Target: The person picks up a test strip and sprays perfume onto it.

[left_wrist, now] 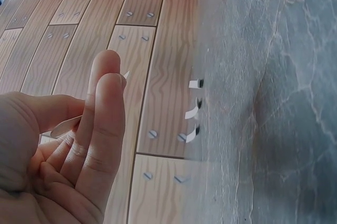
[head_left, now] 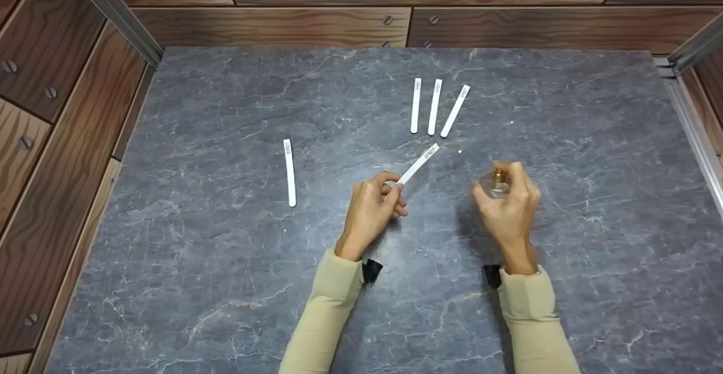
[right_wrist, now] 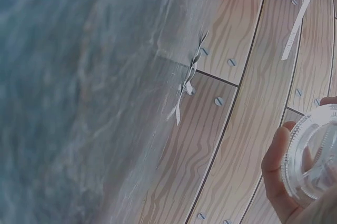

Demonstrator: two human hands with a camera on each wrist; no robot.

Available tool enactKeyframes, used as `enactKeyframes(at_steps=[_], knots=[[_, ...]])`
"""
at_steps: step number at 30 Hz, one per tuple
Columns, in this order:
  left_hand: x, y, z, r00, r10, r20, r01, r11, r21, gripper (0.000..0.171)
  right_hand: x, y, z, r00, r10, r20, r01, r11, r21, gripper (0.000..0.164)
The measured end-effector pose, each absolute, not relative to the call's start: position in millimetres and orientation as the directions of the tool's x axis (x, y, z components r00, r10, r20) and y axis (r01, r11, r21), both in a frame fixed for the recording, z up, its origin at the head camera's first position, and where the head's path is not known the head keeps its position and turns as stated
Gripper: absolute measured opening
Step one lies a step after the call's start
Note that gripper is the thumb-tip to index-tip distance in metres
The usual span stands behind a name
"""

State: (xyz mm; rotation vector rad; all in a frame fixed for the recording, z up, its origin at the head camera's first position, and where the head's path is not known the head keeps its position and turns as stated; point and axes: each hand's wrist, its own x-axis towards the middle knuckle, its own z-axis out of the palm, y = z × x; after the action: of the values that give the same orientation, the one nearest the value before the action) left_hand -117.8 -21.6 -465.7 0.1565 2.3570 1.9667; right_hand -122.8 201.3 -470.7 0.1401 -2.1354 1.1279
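In the head view my left hand (head_left: 368,205) pinches the rounded lower end of a white paper test strip (head_left: 419,164). The strip's printed end points up and right, away from the hand. To the right, my right hand (head_left: 511,209) grips a small clear glass perfume bottle (head_left: 499,188) with a gold-coloured neck, the fingers curled round its top. The bottle's round, ridged glass base (right_wrist: 301,167) shows large in the right wrist view. From the left wrist, the strip's rounded end (left_wrist: 66,126) appears between thumb and fingers, and most of the strip is hidden behind the fingers.
Three more white strips (head_left: 435,107) lie side by side on the grey marbled table (head_left: 214,261), beyond my hands. Another strip (head_left: 290,173) lies alone on the left. Wood-patterned panels (head_left: 316,26) and metal rails (head_left: 700,142) border the table.
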Motion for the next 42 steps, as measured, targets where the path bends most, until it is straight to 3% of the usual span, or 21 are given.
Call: enactKeyframes(at_steps=[27, 42], knots=[[-118, -21, -467, -0.994, 0.107, -0.008, 0.012, 0.186, 0.982, 0.02, -123, 201, -465, -0.767, 0.25, 0.59, -0.36, 0.593, -0.72, 0.039], [-134, -30, -469, -0.996, 0.093, -0.006, 0.012, 0.194, 0.981, 0.015, -122, 208, -467, -0.777, 0.28, 0.564, -0.344, 0.562, -0.752, 0.04]])
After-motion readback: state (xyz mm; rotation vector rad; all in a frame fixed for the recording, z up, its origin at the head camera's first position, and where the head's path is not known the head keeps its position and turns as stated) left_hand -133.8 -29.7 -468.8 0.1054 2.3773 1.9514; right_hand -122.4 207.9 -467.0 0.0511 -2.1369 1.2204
